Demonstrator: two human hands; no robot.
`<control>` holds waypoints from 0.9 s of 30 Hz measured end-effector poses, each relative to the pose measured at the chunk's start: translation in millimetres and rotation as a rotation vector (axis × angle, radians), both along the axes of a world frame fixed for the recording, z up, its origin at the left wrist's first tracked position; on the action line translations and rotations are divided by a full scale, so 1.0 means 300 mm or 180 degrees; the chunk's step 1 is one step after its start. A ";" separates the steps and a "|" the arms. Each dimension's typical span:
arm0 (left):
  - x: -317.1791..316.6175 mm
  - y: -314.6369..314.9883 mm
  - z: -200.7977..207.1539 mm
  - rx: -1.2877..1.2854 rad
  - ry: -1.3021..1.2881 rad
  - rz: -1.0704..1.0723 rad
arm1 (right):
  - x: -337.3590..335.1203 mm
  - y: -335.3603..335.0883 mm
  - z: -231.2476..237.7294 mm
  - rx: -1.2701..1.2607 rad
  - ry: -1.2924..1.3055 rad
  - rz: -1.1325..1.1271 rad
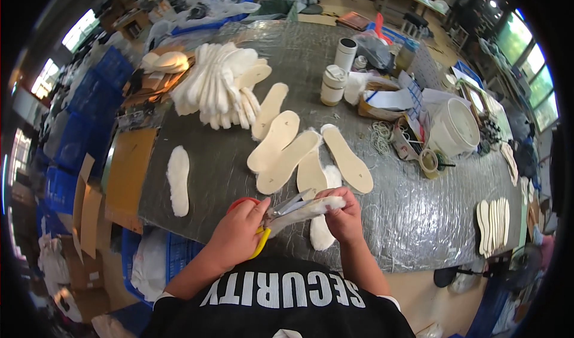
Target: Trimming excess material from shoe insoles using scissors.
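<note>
My left hand (244, 227) is closed round a pair of scissors (289, 206) with one red and one yellow handle loop. Its blades point right and lie along the edge of a fluffy white insole (306, 211). My right hand (344, 216) pinches the far end of that insole between thumb and fingers. Another fleecy insole (321, 233) lies on the table just below, partly covered by the held one. Beyond my hands several beige insoles (290, 161) overlap with their smooth side up, and one more (348, 160) slants to the right.
On the dark, film-covered table (412, 230) stands a thick pile of fleecy insoles (218, 81) at the back left. One fleecy insole (179, 181) lies alone at left. Jars (333, 86), a white bucket (452, 127) and tape rolls (431, 161) crowd the right; a row of insoles (494, 225) sits near the right edge.
</note>
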State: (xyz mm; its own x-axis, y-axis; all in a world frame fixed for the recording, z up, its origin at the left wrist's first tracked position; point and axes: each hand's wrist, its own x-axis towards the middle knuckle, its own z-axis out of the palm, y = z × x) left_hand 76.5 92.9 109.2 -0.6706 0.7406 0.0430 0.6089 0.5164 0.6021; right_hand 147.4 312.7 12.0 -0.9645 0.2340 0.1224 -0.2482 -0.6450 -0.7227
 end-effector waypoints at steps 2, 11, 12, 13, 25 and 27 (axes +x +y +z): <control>0.012 0.004 0.041 -0.0106 0.0612 -0.0088 | -0.011 -0.039 0.021 0.0013 0.0176 -0.0229; 0.051 0.042 0.064 0.2312 -0.2791 0.1270 | 0.008 -0.210 0.124 0.3483 0.1078 -0.1446; 0.049 0.038 0.064 0.2332 -0.2771 0.1287 | 0.013 -0.212 0.122 0.3480 0.1105 -0.1428; 0.045 0.031 0.061 0.2350 -0.2807 0.1224 | 0.015 -0.215 0.125 0.3471 0.1122 -0.1245; 0.071 0.023 -0.035 0.1914 -0.1549 0.0197 | 0.036 -0.210 0.046 -0.2124 -0.0845 0.1061; 0.070 0.015 -0.006 0.2281 -0.2229 0.0726 | 0.029 -0.194 0.067 -0.2223 -0.0766 0.0975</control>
